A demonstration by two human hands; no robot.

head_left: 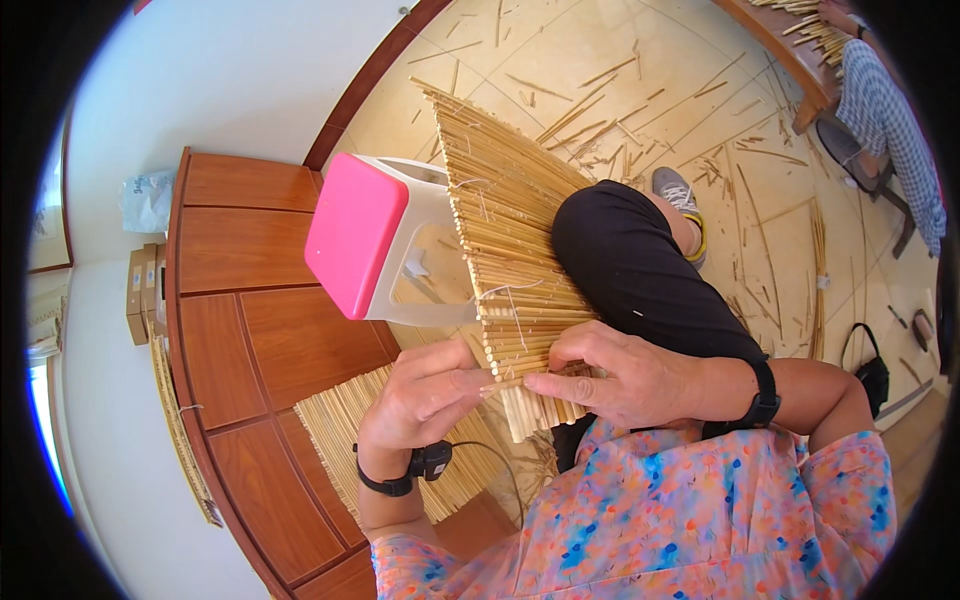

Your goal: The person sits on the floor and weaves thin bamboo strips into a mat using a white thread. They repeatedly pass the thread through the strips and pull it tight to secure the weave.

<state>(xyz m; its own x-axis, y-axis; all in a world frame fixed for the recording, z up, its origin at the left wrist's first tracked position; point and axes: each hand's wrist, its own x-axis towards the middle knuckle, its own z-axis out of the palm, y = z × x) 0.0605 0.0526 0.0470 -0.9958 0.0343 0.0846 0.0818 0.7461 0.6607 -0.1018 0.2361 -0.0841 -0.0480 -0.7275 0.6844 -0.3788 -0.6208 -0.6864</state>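
Note:
A mat of thin pale reed sticks (505,215) tied with white string lies across my lap and runs away toward the floor. My left hand (425,395) pinches the near edge of the mat from the left, fingertips on a stick end. My right hand (620,375) presses on the same edge from the right, its fingers closed over the sticks. The fingertips of both hands almost meet at the mat's near edge. Each wrist wears a black band.
A pink-topped white plastic stool (375,245) stands left of the mat. A second bundle of sticks (345,425) lies below my left hand beside a brown wooden cabinet (245,330). Loose sticks litter the tiled floor (690,110). Another person (890,130) sits at the top right.

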